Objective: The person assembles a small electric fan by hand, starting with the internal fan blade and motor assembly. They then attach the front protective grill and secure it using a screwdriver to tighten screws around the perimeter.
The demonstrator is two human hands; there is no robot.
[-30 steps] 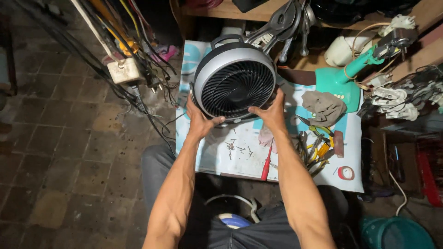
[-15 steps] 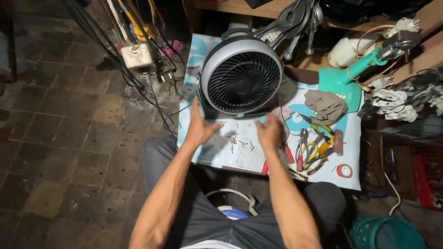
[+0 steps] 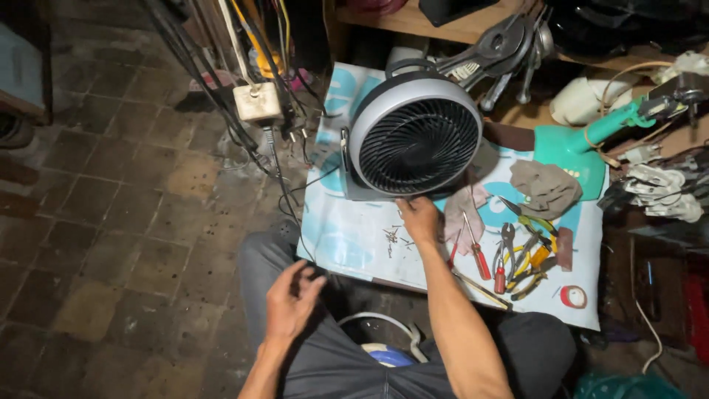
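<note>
A round grey fan (image 3: 413,137) with a black front grille stands upright on a blue-and-white printed sheet (image 3: 347,229) spread on the floor. My right hand (image 3: 418,218) rests on the sheet at the fan's lower front edge, fingers curled, holding nothing that I can see. Several small screws (image 3: 391,236) lie just left of that hand. My left hand (image 3: 290,299) hovers over my left knee, off the sheet, fingers apart and empty.
Red-handled screwdrivers (image 3: 474,247), pliers (image 3: 517,255) and a roll of red tape (image 3: 572,296) lie right of the fan. A grey rag (image 3: 545,187) and a green stand (image 3: 572,144) sit farther right. A white socket box (image 3: 256,101) with dangling cables hangs at the left.
Both hands have come off the fan's sides. My left hand has pulled back to my knee; my right hand has dropped to the sheet under the fan. The fan now stands alone.
</note>
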